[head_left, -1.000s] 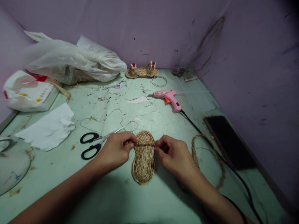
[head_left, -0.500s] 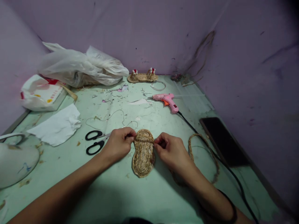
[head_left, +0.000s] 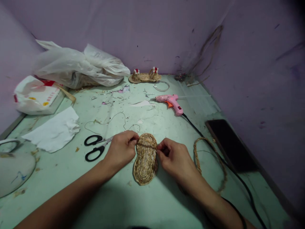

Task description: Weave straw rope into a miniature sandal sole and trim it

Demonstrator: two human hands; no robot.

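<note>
A woven straw sole (head_left: 145, 162), narrower at its middle, lies flat on the green table. A thin braided cord (head_left: 146, 146) crosses its upper part from side to side. At the sole's left edge, my left hand (head_left: 122, 148) pinches the cord's end with thumb and forefinger. My right hand (head_left: 175, 157) is closed on the cord at the right edge. A longer stretch of braided rope (head_left: 195, 152) loops on the table beyond my right wrist. Black-handled scissors (head_left: 94, 148) lie left of my left hand, their blades partly hidden by it.
A pink glue gun (head_left: 172, 102) with a black cable lies behind the sole, and a dark phone (head_left: 231, 144) is at the right. Far back are small woven sandals (head_left: 144, 77), a wire ring (head_left: 161, 86) and a plastic bag (head_left: 78, 66). White paper (head_left: 56, 128) lies left.
The view has shifted slightly, and the sole's lower end now sits a little further down and left. Both hands keep their pinch at the sole's edges.
</note>
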